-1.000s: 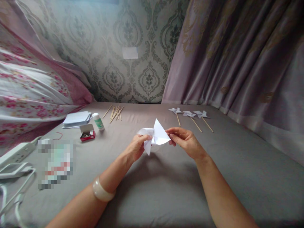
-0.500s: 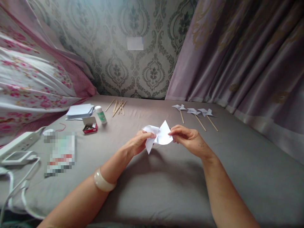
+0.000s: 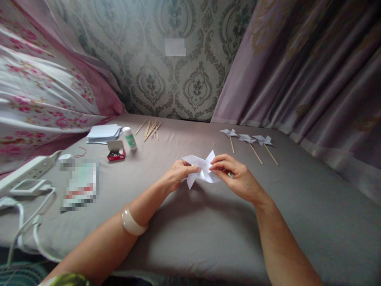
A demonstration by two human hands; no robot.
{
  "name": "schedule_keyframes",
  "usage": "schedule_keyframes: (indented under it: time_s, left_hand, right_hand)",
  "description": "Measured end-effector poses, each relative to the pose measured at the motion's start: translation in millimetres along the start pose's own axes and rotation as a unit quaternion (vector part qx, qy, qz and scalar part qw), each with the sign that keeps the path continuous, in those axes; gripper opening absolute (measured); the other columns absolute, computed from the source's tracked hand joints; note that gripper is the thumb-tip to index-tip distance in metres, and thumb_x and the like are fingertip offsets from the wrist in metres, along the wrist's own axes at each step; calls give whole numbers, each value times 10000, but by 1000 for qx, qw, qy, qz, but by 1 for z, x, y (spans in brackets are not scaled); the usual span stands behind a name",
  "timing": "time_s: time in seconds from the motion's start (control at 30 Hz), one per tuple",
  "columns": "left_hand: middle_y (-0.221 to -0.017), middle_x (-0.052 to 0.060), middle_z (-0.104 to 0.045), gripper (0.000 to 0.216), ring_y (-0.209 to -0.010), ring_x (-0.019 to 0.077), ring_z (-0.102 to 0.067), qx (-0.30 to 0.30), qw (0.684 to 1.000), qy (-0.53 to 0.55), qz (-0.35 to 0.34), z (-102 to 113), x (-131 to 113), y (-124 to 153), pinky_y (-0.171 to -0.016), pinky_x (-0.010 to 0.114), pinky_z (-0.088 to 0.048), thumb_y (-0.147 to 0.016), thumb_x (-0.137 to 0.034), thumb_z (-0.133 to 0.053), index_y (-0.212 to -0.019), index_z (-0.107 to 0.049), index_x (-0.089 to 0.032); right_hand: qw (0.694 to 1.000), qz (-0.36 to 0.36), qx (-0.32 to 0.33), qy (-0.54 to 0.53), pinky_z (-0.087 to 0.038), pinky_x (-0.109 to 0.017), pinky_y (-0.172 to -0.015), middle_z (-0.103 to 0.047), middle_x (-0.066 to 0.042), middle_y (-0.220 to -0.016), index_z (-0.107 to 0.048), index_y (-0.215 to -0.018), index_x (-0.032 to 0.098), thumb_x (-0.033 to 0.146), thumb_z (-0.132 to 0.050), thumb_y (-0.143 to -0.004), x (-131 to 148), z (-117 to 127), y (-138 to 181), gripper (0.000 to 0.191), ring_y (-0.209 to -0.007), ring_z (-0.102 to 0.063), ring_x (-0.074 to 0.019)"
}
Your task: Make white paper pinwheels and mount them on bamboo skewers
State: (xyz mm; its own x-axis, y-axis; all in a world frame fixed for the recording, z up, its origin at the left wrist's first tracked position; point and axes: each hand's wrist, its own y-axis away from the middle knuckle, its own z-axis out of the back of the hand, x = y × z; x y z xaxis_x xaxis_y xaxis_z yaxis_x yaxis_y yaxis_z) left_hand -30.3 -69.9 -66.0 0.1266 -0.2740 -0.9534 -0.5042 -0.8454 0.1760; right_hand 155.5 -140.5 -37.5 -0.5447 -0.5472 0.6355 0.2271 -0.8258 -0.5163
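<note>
A white paper pinwheel [image 3: 197, 162] with pointed, folded blades is held between my hands above the grey cloth [image 3: 178, 222]. My left hand [image 3: 180, 173] pinches its left side, thumb pressed on top near the centre. On the right, my right hand [image 3: 229, 171] has thumb and fingertips closed on a corner of the paper that curls in toward the middle. The fingers under the paper are hidden. No stick shows on this pinwheel. Three pinwheels on sticks [image 3: 247, 139] lie farther back to the right.
At the back left are wooden sticks [image 3: 152, 130], a glue bottle [image 3: 129, 139], an open small red box [image 3: 116, 153] and a paper stack [image 3: 103, 134]. A power strip [image 3: 31, 171] with white cables lies left, near a blurred packet [image 3: 81, 182]. Curtains hang on both sides.
My right hand has brought the paper's right corner inward to the pinwheel's centre. My left hand keeps its pinch. The whole view has shifted slightly.
</note>
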Motion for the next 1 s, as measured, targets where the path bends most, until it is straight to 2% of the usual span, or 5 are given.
schedule_keyframes:
  time_s: [0.17,0.37,0.73,1.0]
  left_hand:
    - [-667,28,-691,151,-596,125,-586,20,1000,4,-14,-2,0,1,-635,246,-425,-572,-185,-716,-711,-716,-128]
    - [-674,18,-700,152,-610,127,-593,25,999,14,-23,-3,3,1,-629,235,-423,-565,-191,-729,-709,-732,-141]
    - [-635,20,-673,87,-588,125,-564,41,998,24,-35,-5,3,2,-646,252,-417,-582,-178,-731,-663,-728,-148]
    - [-684,28,-700,98,-634,136,-587,41,998,28,-34,-7,3,4,-666,252,-425,-594,-176,-739,-688,-738,-146]
  right_hand:
    - [998,33,7,52,-490,-266,-745,-649,-38,-929,-667,-925,203,139,-556,-908,3,-6,-1,129,-848,-622,-140]
    - [995,42,8,89,-490,-299,-783,-644,-56,-906,-661,-924,183,142,-540,-918,5,-11,-1,127,-858,-636,-166]
    - [993,25,3,119,-500,-328,-791,-648,-62,-885,-667,-881,205,181,-524,-923,6,-13,-1,151,-845,-638,-189]
    - [989,-3,-4,150,-496,-315,-757,-654,-62,-902,-671,-866,201,213,-555,-916,4,-16,0,127,-823,-640,-190]
